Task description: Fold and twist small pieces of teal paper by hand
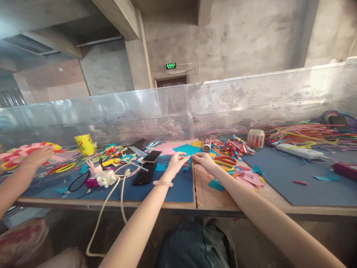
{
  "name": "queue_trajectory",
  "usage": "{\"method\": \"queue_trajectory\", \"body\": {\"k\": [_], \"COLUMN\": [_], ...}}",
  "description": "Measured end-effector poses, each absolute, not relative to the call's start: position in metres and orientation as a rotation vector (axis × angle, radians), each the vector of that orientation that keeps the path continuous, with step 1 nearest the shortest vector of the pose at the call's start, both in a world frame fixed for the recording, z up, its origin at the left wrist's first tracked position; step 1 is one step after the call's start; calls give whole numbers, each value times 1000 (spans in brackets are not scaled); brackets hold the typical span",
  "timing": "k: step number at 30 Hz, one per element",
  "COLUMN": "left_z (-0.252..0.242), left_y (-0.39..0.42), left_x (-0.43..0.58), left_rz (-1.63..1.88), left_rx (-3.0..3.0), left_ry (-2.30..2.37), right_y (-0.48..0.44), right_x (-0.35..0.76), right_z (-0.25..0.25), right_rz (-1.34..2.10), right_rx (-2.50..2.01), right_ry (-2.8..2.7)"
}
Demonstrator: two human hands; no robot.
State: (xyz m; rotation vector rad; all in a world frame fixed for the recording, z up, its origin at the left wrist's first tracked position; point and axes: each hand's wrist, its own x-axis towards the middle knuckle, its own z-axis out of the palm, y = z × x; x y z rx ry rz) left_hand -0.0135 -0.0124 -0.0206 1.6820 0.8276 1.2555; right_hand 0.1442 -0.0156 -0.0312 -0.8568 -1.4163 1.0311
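Reaching over a rounded red-and-pink paper piece (26, 150), a co-worker's hand (41, 155) is far left. Mid-counter (206, 196), the left hand (176, 165) pinches what looks like a tiny blue paper piece (190, 156), the right hand (205, 162) gripping it opposite. That piece seems unfinished; rightward, a bunched multicoloured paper cluster (236, 146) looks assembled, while loose pink paper scraps (251, 179) apparently remain unused.

Green sign (171, 66) on wall (237, 44) above doorway (171, 81): "安全出口", "EXIT" below. Can (206, 144) lettering blurred.
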Motion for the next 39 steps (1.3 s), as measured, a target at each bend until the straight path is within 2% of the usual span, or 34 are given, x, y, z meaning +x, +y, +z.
{"method": "queue_trajectory", "body": {"k": [39], "left_z": [-20], "left_y": [-12], "left_x": [-14], "left_rz": [1225], "left_rx": [1631], "left_ry": [815], "right_y": [-17], "right_x": [141], "right_z": [-31], "right_rz": [900], "right_rx": [-910], "right_ry": [-1608]}}
